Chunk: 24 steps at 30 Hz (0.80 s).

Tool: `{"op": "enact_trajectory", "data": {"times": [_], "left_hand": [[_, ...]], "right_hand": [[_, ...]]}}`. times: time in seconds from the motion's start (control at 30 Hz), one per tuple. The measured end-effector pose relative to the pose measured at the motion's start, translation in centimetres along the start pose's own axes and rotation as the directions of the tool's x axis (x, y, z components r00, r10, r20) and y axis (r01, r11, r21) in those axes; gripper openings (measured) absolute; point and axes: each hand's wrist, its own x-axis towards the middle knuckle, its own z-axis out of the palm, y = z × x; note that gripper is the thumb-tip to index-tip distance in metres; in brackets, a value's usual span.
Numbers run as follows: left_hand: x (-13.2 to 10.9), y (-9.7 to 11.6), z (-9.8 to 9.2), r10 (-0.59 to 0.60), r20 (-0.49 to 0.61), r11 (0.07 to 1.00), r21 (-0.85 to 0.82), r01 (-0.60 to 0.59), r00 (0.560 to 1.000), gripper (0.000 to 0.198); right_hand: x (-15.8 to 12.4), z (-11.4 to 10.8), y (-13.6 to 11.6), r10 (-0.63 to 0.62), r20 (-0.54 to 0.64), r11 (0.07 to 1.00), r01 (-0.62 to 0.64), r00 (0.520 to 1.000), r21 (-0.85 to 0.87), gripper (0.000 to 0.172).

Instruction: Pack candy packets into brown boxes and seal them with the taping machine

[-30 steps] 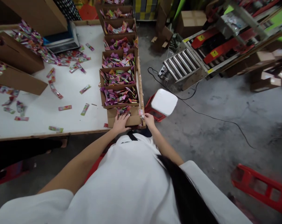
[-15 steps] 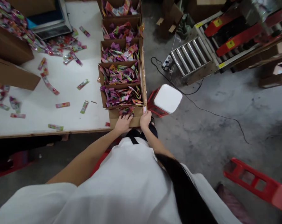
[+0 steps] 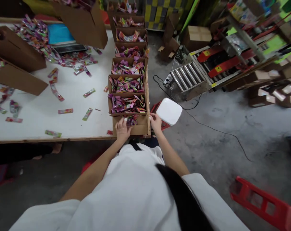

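My left hand (image 3: 122, 130) rests at the left side of the nearest cardboard box (image 3: 139, 130), its fingers stretched out and the thumb apart. Something small and white shows at one fingertip. Right beside those fingers, a few purple and red candy packets (image 3: 132, 120) lie in that box. My right hand (image 3: 156, 123) is at the box's right side, by the table's wooden edge, with its fingers curled in. Whatever it pinches, if anything, is too small to make out. Just beyond is a box full of shiny packets (image 3: 128, 104), first in a row of several filled boxes.
Loose packets (image 3: 65, 111) are scattered over the white table (image 3: 73, 125). Larger cartons (image 3: 20, 77) and a packet heap (image 3: 35, 35) stand at the left. On the right are a white-topped stool (image 3: 169, 111), a cable (image 3: 212, 126), a roller conveyor (image 3: 188, 76) and a red plastic stool (image 3: 263, 199).
My left hand has slid left off the packets to the box's left side. My right hand has shifted slightly right. The camera has tilted up, bringing more of the far room into view.
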Motion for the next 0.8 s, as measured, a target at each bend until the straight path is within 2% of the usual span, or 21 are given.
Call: {"op": "enact_trajectory", "data": {"times": [0.07, 0.13, 0.2, 0.27, 0.43, 0.53, 0.63, 0.7, 0.8], "left_hand": [[-0.4, -0.5, 0.1, -0.207, -0.131, 0.977, -0.075, 0.199, 0.970, 0.092], [-0.4, -1.1, 0.0, -0.314, -0.130, 0.945, -0.140, 0.297, 0.940, 0.108], [0.0, -1.6, -0.2, -0.350, -0.080, 0.924, -0.192, 0.330, 0.933, 0.115], [0.5, -1.9, -0.3, -0.364, -0.056, 0.910, -0.232, 0.343, 0.930, 0.119], [1.2, -2.5, 0.1, -0.381, -0.073, 0.885, -0.317, 0.341, 0.922, 0.120], [1.2, -3.2, 0.4, -0.391, -0.079, 0.856, -0.398, 0.331, 0.917, 0.114], [1.0, -3.7, 0.6, -0.403, -0.086, 0.814, -0.488, 0.314, 0.911, 0.094], [0.7, -3.9, 0.7, -0.415, -0.093, 0.798, -0.515, 0.313, 0.905, 0.078], [0.2, -4.3, 1.0, -0.435, -0.099, 0.776, -0.545, 0.317, 0.895, 0.061]], "right_hand": [[-1.1, 1.4, -1.5, -0.054, 0.015, 0.998, 0.054, 0.998, 0.023, 0.039], [-2.2, 2.3, -2.5, -0.087, 0.005, 0.996, 0.087, 0.996, 0.025, 0.045], [-2.9, 2.4, -2.8, -0.107, -0.004, 0.994, 0.108, 0.994, 0.017, 0.042], [-3.3, 2.0, -2.7, -0.132, 0.010, 0.991, 0.132, 0.991, 0.012, 0.030], [-4.0, 2.0, -2.3, -0.171, 0.092, 0.985, 0.168, 0.981, 0.042, 0.025], [-4.2, 3.3, -2.5, -0.154, 0.126, 0.986, 0.145, 0.980, 0.081, 0.041], [-3.9, 4.7, -2.8, -0.052, -0.010, 0.992, 0.053, 0.999, 0.113, 0.051], [-3.4, 5.3, -2.7, 0.021, -0.113, 0.992, -0.006, 0.993, 0.127, 0.054], [-2.5, 5.9, -2.1, 0.068, -0.124, 0.989, -0.050, 0.990, 0.142, 0.057]]}}
